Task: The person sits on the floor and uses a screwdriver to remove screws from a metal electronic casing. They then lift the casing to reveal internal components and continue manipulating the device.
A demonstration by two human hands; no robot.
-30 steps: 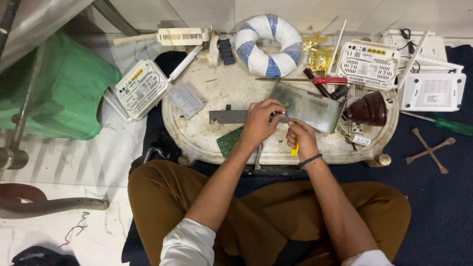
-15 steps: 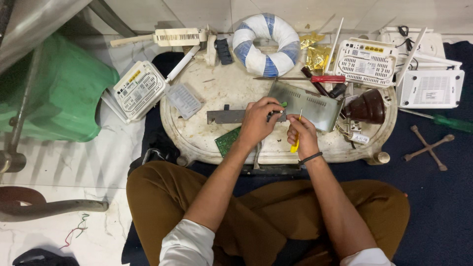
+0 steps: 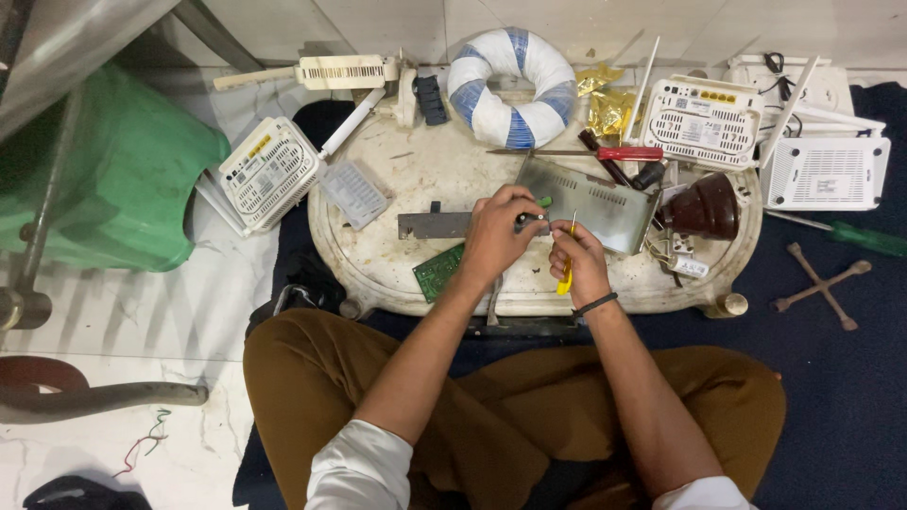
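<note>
View from above of a seated person working at a low, oval white table [image 3: 397, 170]. The left hand [image 3: 496, 236] is closed around a small dark part with a green tip [image 3: 539, 215], pinning it over the near-centre of the table, just beside a grey metal casing [image 3: 590, 203] that lies to the right. The right hand [image 3: 578, 260] is pinched shut on a yellow-handled screwdriver [image 3: 568, 267], its thin shaft pointing away from the body toward the held part; whether the tip is actually seated cannot be made out. The risks here look mostly like slips: the blade works close to the left fingertips [image 3: 529, 203], so a tip that jumps off could jab them or skate onto the green circuit board [image 3: 440, 272] lying at the near edge, partly under the left wrist. The part is small (and held in the air or barely resting, it seems), so any loosened screw could drop among the clutter or roll off the rim to the floor. A brown domed object [image 3: 704, 208] and loose cable ends [image 3: 675, 257] sit just right of the working hand, and a wide elbow movement might knock them. The red-handled screwdriver [image 3: 619, 153] lies farther back, well apart.
</note>
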